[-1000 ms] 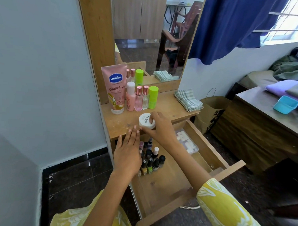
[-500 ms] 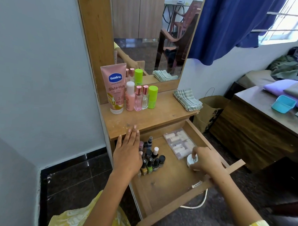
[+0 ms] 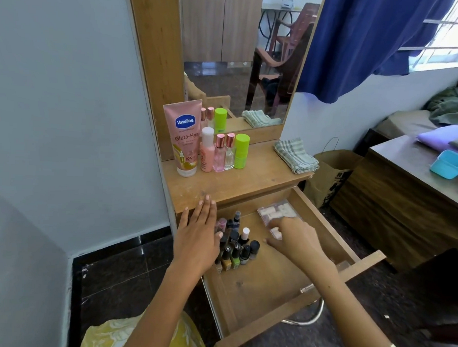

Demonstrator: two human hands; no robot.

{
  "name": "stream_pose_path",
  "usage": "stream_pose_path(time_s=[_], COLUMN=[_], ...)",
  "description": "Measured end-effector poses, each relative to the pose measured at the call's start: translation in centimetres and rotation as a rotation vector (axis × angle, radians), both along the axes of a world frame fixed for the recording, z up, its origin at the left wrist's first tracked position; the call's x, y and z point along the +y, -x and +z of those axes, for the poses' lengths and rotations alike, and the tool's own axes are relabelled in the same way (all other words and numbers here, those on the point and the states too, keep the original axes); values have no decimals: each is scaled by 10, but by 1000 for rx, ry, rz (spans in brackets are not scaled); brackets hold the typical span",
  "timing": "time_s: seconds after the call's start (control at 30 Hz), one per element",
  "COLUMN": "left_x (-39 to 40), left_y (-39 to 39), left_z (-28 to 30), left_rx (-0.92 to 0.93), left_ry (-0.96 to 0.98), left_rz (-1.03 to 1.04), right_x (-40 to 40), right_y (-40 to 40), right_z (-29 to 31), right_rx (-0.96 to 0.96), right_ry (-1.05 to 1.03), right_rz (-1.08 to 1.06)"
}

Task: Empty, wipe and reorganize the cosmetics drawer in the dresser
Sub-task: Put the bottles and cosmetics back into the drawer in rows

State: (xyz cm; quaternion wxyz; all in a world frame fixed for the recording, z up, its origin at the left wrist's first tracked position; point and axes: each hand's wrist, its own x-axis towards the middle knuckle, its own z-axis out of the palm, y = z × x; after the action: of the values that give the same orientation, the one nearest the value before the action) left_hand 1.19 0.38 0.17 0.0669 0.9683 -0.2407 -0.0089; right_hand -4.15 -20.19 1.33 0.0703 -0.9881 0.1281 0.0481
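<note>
The dresser's wooden drawer (image 3: 257,287) stands pulled out. At its left side is a cluster of several nail polish bottles (image 3: 239,250). A clear case of nail tips (image 3: 277,211) lies at the back right. My left hand (image 3: 199,237) lies flat with straight fingers over the drawer's left edge, its thumb against the bottles. My right hand (image 3: 293,239) is over the near end of the clear case, with loosely bent fingers touching it and the thumb stretched left. The white jar is hidden.
On the dresser top (image 3: 238,185) stand a pink Vaseline tube (image 3: 186,137), a pink bottle (image 3: 206,152), two perfume bottles (image 3: 224,154) and a green bottle (image 3: 241,151). A folded checked cloth (image 3: 295,155) lies at its right. A paper bag (image 3: 330,175) and a wooden table (image 3: 405,191) stand right.
My right hand carried the white jar from the dresser top down into the drawer's right side, then moved left onto the clear case. My left hand stayed put.
</note>
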Motion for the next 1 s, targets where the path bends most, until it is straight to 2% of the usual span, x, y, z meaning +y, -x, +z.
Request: stream_pose_path(time_s=[0.1,0.23,0.43,0.57,0.73,1.0], left_x=[20,27,27,27,26,26], left_y=[4,8,5,4,5,5], left_z=[-3,-4,-4,-5,-4,-5], left_rx=[-60,-44,-10,-3,7,3], left_ry=[-12,-3,10,14,18,18], left_rz=[41,47,49,50,61,66], right_x=[26,45,48,42,32,22], right_y=[-17,-46,-91,-116,-131,-124], right_z=[8,17,18,24,23,31], right_rx=[-175,-351,-600,-627,-597,-782], right_ry=[-80,-202,-173,-142,-166,-248], right_rz=[124,184,66,-8,10,10])
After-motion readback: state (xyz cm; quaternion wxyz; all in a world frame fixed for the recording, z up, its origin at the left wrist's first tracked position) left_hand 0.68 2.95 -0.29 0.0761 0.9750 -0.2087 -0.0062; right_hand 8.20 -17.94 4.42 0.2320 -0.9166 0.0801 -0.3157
